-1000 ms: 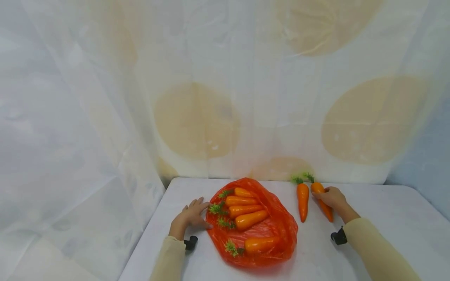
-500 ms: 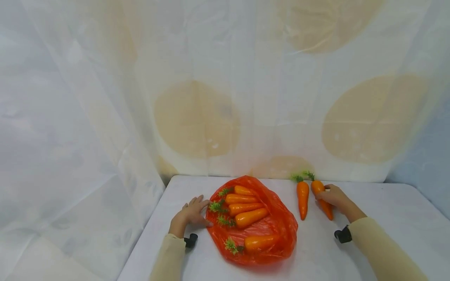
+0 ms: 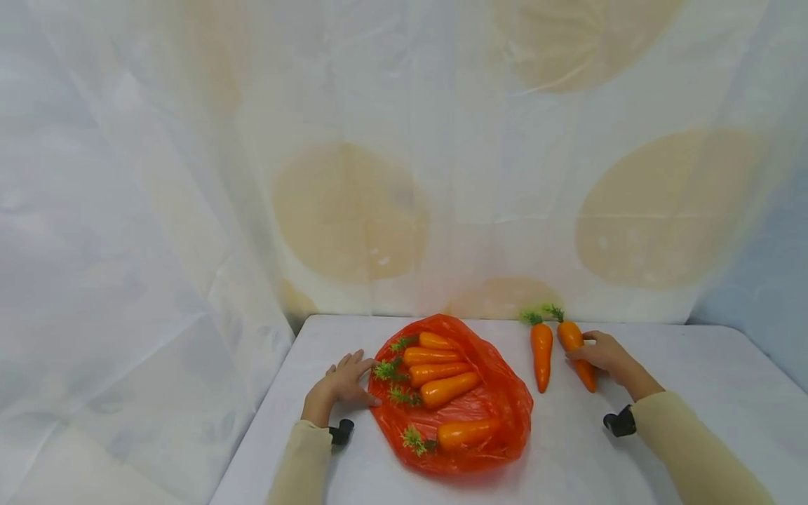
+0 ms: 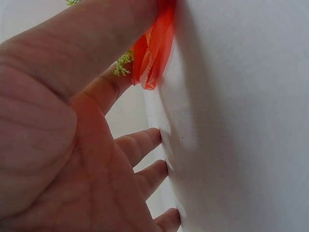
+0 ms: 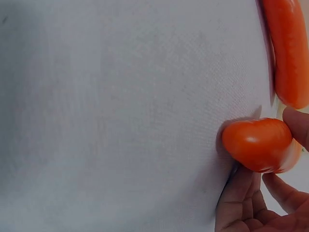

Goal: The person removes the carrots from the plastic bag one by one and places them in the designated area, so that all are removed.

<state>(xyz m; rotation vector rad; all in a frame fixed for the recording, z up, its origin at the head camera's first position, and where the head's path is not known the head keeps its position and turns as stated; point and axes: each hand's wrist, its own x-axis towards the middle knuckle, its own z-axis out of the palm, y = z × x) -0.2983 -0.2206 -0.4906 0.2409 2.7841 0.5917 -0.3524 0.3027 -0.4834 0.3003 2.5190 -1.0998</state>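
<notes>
Carrot (image 3: 571, 339) remains outside the bag (image 3: 513, 393), unmoved near the table's (image 3: 694, 368) far edge; our right hand (image 3: 609, 354) pinches it, left hand (image 3: 342, 379) splayed.

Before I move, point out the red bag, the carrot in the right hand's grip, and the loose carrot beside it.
Red bag (image 3: 510, 396), head view: bunched plastic at its right side.
Gripped carrot (image 3: 570, 337), head view: thick upper body.
Loose carrot (image 3: 541, 354), head view: middle of its orange body.

The carrots (image 3: 451, 391) look like smooth, glossy plastic — bright with highlights — and their feathery tops (image 3: 413, 440) look rough. The bag (image 3: 514, 403) is thin, crinkled, shiny plastic film. The desk (image 3: 571, 452) appears matt, finely textured and cloth-like; the backdrop (image 3: 505, 175) is creased, faintly glossy sheeting.
</notes>
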